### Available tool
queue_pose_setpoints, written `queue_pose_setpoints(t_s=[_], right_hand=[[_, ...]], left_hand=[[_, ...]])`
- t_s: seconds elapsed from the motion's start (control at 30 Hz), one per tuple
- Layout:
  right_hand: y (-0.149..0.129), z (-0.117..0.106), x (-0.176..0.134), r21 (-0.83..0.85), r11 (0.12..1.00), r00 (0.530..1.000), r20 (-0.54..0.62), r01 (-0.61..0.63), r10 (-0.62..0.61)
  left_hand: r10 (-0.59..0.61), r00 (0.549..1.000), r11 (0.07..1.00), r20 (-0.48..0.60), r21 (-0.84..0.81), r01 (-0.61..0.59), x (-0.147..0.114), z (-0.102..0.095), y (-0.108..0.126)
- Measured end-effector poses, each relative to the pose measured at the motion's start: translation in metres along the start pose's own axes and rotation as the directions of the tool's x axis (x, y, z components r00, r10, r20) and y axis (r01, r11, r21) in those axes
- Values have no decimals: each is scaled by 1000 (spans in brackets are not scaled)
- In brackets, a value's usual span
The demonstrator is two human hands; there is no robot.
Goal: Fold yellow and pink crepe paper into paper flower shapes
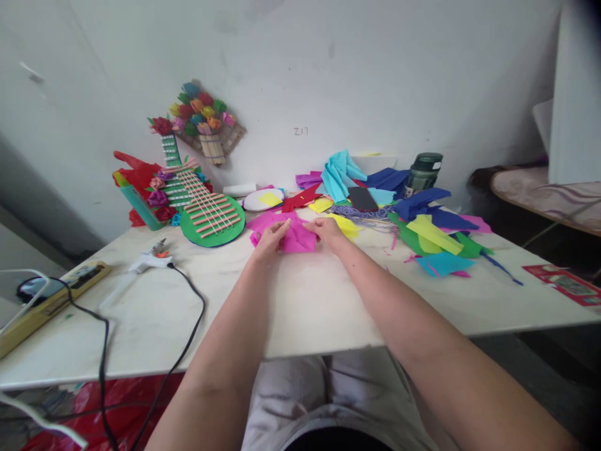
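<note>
A piece of bright pink crepe paper (295,235) is stretched between my two hands, just above the middle of the table. My left hand (273,238) pinches its left side with thumb and fingers. On the opposite side, my right hand (326,232) grips the paper near its upper right edge. More pink paper lies behind and to the left of the held part; where one piece ends and the other begins I cannot tell. Close behind my right hand is a yellow paper piece (345,225).
A green guitar-shaped craft (213,220) leans at the back left. A white glue gun (153,260) with a black cable and a power strip (56,300) lie at the left. Coloured paper scraps (434,235), a phone (362,199) and a dark green bottle (423,173) occupy the right and back.
</note>
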State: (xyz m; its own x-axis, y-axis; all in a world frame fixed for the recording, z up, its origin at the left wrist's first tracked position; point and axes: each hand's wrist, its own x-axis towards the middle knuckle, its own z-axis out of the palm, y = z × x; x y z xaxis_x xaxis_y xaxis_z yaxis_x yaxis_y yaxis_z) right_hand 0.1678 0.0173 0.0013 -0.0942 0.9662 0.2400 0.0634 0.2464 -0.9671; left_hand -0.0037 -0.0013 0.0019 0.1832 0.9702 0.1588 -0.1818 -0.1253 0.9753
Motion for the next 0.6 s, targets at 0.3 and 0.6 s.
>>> queue_pose_setpoints(t_s=[0.3, 0.6], right_hand=[[1, 1, 1, 114, 992, 990, -140, 47, -31], [1, -1, 1, 114, 993, 998, -65, -7, 15]], left_hand=[[-147, 985, 987, 93, -44, 151, 0, -2, -2], [-143, 989, 988, 48, 59, 140, 5, -8, -7]])
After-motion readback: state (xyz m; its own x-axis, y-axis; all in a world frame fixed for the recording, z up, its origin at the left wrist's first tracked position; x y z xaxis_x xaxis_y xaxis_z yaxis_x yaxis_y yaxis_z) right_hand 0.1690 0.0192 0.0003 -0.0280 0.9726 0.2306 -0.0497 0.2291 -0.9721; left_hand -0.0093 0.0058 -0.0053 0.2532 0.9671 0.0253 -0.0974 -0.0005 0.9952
